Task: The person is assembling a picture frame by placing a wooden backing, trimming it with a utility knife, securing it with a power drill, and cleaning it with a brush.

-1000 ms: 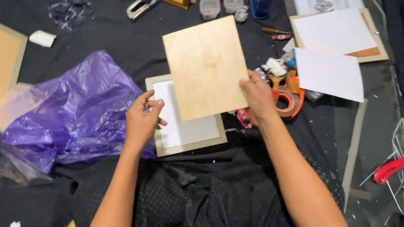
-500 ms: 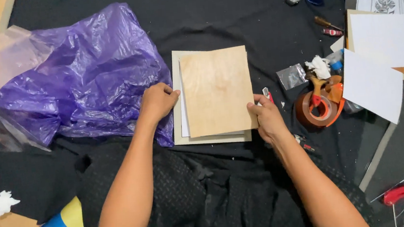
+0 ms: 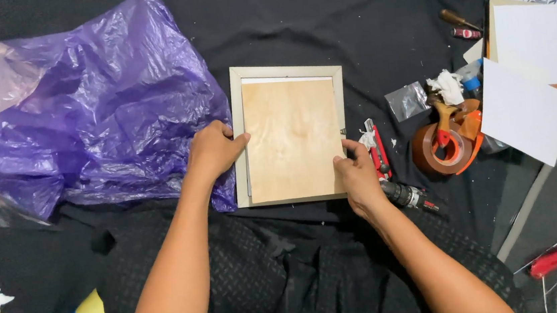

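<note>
Frame [image 3: 284,72] lying flat on black cloth [image 3: 320,18], middle of view. Wooden panel [image 3: 292,138] set inside frame, thin white strip showing along panel's top edge. Left hand [image 3: 214,149] at frame's left rail, fingers curled, thumb tip pressed on the rail; not clamped around anything. Right hand [image 3: 357,176] at frame's right rail near its lower corner, fingers bent and together, tips touching panel edge and rail; nothing gripped. Purple bag [image 3: 93,105], crumpled, left of frame, touching its lower left corner under the left hand. Red cutter [image 3: 377,151] just right of frame, beside right hand. Small dark tool [image 3: 408,197] right of frame's lower corner, by right wrist. Tape dispenser [image 3: 445,145] with brown roll further right of frame. White sheets [image 3: 522,105] well right of frame. Small clear bag [image 3: 406,100] between frame and sheets.
</note>
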